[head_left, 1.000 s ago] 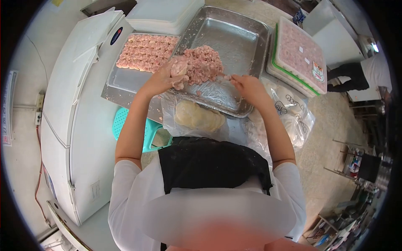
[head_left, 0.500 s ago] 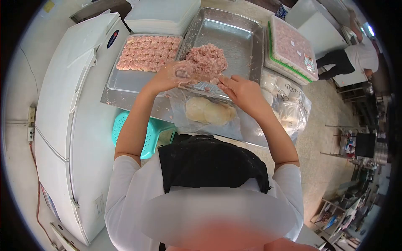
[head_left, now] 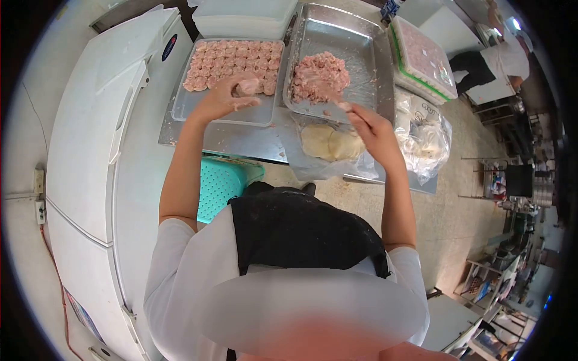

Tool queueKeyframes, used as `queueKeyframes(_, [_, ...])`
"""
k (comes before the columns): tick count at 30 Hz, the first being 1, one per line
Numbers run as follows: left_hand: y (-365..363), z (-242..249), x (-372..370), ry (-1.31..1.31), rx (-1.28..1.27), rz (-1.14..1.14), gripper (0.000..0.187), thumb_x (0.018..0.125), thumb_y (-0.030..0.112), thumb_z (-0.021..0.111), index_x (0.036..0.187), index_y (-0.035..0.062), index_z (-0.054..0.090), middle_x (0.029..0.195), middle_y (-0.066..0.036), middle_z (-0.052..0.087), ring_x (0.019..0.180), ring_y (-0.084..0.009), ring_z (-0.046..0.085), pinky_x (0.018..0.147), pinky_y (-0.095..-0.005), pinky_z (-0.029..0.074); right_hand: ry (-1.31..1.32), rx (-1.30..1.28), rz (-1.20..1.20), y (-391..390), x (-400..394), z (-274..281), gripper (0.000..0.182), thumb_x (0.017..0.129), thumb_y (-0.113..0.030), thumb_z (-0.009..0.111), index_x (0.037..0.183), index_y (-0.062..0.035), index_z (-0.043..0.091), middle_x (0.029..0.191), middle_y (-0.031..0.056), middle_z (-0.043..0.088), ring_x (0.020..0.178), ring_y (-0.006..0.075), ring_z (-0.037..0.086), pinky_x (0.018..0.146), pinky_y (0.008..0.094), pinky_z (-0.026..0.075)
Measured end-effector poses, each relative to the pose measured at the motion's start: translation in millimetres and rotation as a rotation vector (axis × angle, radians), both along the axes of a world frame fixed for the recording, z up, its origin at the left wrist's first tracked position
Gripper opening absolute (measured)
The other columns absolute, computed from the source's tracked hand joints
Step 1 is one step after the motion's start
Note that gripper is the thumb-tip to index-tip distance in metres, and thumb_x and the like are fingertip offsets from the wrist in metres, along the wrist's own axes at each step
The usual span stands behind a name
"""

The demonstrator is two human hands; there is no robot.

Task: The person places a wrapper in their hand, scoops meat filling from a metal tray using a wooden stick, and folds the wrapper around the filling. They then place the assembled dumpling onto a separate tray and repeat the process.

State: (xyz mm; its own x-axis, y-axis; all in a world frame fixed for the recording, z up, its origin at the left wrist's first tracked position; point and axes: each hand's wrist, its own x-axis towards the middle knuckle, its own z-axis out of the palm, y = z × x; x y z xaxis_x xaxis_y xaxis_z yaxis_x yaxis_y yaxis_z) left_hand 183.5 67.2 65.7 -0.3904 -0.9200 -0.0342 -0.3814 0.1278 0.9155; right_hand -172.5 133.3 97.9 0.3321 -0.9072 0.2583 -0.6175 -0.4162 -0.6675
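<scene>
My left hand (head_left: pixel 224 99) is curled around a small meat-filled dumpling (head_left: pixel 245 88), over the near part of the clear plastic tray (head_left: pixel 241 114). Tight rows of dumplings (head_left: pixel 235 60) with pink meat filling cover the tray's far part. My right hand (head_left: pixel 372 129) grips a spatula (head_left: pixel 343 106), its blade blurred and pointing toward the minced meat (head_left: pixel 319 75). That meat sits heaped in the near left corner of a deep metal pan (head_left: pixel 355 43). Below the pan, round pale dough wrappers (head_left: pixel 331 142) lie on a plastic sheet, close to my right hand.
Stacked white lids or trays (head_left: pixel 241 19) stand behind the dumpling tray. Right of the pan are a filled container with a green rim (head_left: pixel 421 57) and plastic bags (head_left: pixel 424 135). A turquoise basket (head_left: pixel 220 186) is below the table, a white freezer (head_left: pixel 84 120) left. Another person (head_left: pixel 506 63) stands far right.
My hands have moved apart. The left, with the dumpling, has gone from beside the meat to over the tray; the right has drawn back slightly with the spatula. The whole view has shifted.
</scene>
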Motion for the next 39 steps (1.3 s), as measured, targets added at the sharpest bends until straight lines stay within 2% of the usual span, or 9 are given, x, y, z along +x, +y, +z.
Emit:
queueKeyframes(3, [-10, -50, 21, -0.229, -0.104, 0.105, 0.046, 0.073, 0.015, 0.075, 0.114, 0.0036, 0.058, 0.097, -0.011, 0.063, 0.084, -0.0221, 0.062, 0.076, -0.0331, 0.05, -0.223, 0.222, -0.238, 30, -31, -31, 0.032, 0.095, -0.018, 0.056, 0.12, 0.0013, 0.059, 0.078, 0.0014, 0.06, 0.066, 0.0088, 0.053, 0.058, 0.0226, 0.042])
queueKeyframes(5, [-16, -89, 22, -0.337, -0.553, 0.137, 0.048, 0.073, 0.016, 0.075, 0.116, 0.0039, 0.057, 0.1, -0.013, 0.064, 0.082, -0.0251, 0.063, 0.074, -0.0354, 0.051, -0.353, 0.33, -0.374, 58, -41, -41, 0.032, 0.095, -0.018, 0.057, 0.119, 0.0022, 0.06, 0.077, -0.0001, 0.06, 0.064, 0.0062, 0.051, 0.056, 0.0212, 0.04])
queueKeyframes(8, [-14, -94, -4, -0.236, -0.282, 0.119, 0.046, 0.075, 0.021, 0.073, 0.114, 0.0043, 0.054, 0.104, -0.017, 0.062, 0.092, -0.0353, 0.061, 0.08, -0.0407, 0.049, -0.542, 0.404, -0.546, 103, -46, -46, 0.031, 0.096, -0.017, 0.055, 0.12, 0.0023, 0.06, 0.07, -0.0063, 0.048, 0.056, 0.0009, 0.039, 0.049, 0.0164, 0.031])
queueKeyframes(13, [-20, -112, -34, -0.267, -0.261, 0.16, 0.05, 0.077, 0.02, 0.071, 0.117, 0.0008, 0.048, 0.102, -0.023, 0.061, 0.096, -0.0391, 0.06, 0.08, -0.0436, 0.048, -0.614, 0.415, -0.748, 150, -48, -52, 0.029, 0.097, -0.017, 0.054, 0.12, 0.0006, 0.061, 0.063, -0.008, 0.043, 0.051, 0.0001, 0.034, 0.045, 0.0169, 0.025])
queueKeyframes(17, [-33, -125, -48, -0.371, -0.443, 0.172, 0.051, 0.077, 0.018, 0.071, 0.116, -0.0032, 0.046, 0.1, -0.024, 0.062, 0.092, -0.0402, 0.061, 0.077, -0.0447, 0.049, -0.604, 0.402, -0.772, 158, -41, -54, 0.029, 0.097, -0.015, 0.054, 0.12, 0.0014, 0.06, 0.063, -0.0078, 0.043, 0.051, -0.0001, 0.034, 0.045, 0.0165, 0.025])
queueKeyframes(27, [-40, -136, -26, -0.186, -0.256, 0.169, 0.05, 0.075, 0.012, 0.07, 0.118, -0.0019, 0.048, 0.099, -0.024, 0.062, 0.094, -0.0424, 0.06, 0.079, -0.0461, 0.049, -0.6, 0.444, -0.768, 138, -31, -46, 0.028, 0.096, -0.013, 0.056, 0.119, 0.0024, 0.06, 0.066, -0.0083, 0.046, 0.053, 0.0, 0.036, 0.046, 0.0162, 0.027])
queueKeyframes(29, [-42, -140, -34, -0.281, -0.565, 0.171, 0.048, 0.079, 0.01, 0.065, 0.122, -0.0003, 0.047, 0.103, -0.027, 0.061, 0.096, -0.0432, 0.059, 0.082, -0.0476, 0.047, -0.603, 0.46, -0.756, 132, -31, -48, 0.028, 0.096, -0.013, 0.056, 0.119, 0.0023, 0.061, 0.068, -0.0081, 0.047, 0.053, -0.0001, 0.036, 0.047, 0.0161, 0.027])
queueKeyframes(32, [-47, -134, -20, -0.286, -0.257, 0.097, 0.052, 0.081, 0.006, 0.058, 0.13, 0.0022, 0.043, 0.11, -0.028, 0.059, 0.099, -0.0443, 0.057, 0.084, -0.0482, 0.047, -0.589, 0.467, -0.656, 122, -35, -42, 0.028, 0.095, -0.013, 0.057, 0.118, 0.0022, 0.061, 0.069, -0.0078, 0.048, 0.055, -0.0002, 0.037, 0.048, 0.016, 0.029])
queueKeyframes(39, [-42, -115, -25, -0.334, -0.374, 0.2, 0.047, 0.078, 0.01, 0.065, 0.123, 0.0063, 0.051, 0.11, -0.021, 0.061, 0.098, -0.0379, 0.059, 0.083, -0.0425, 0.047, -0.591, 0.493, -0.559, 88, -47, -46, 0.028, 0.095, -0.014, 0.058, 0.118, 0.0016, 0.061, 0.072, -0.0076, 0.048, 0.061, 0.0002, 0.04, 0.052, 0.0159, 0.031])
